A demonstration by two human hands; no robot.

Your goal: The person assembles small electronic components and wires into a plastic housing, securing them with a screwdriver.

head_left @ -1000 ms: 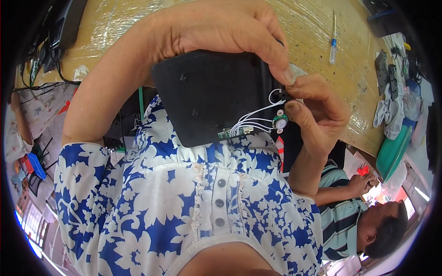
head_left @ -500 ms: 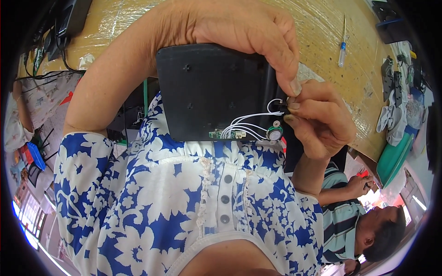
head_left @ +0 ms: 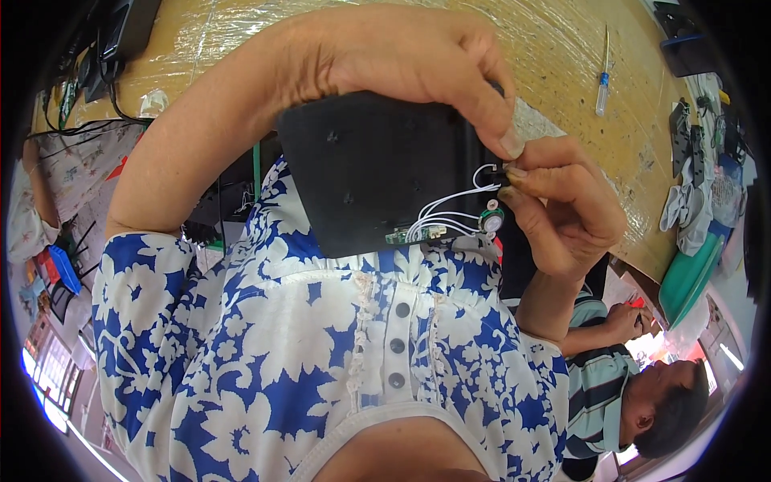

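Observation:
Over the far edge of a flat black plastic panel (head_left: 377, 165) curls my left hand (head_left: 438, 64), its fingers closed on the panel's far right corner. My right hand (head_left: 574, 197) is closed at the panel's right edge, thumb and fingers pinching a small dark connector (head_left: 499, 175). Thin white wires (head_left: 450, 199) run from there to a narrow green circuit board (head_left: 414, 234) at the panel's near edge. A small round part with a green rim and pale face (head_left: 491, 221) hangs beside the board. The left and right fingertips almost touch. How the connector sits is hidden.
The plastic-wrapped table (head_left: 562, 64) carries a screwdriver with a blue and clear handle (head_left: 602, 92). Black adapters and cables (head_left: 120, 48) lie far left. A green tray (head_left: 692, 277) and white gloves (head_left: 689, 217) are at right. A co-worker in a striped shirt (head_left: 594, 402) sits at lower right.
The panel has turned a little clockwise and shifted slightly right, its near edge now slanted. The wires and round part moved with it. Both hands keep their grip.

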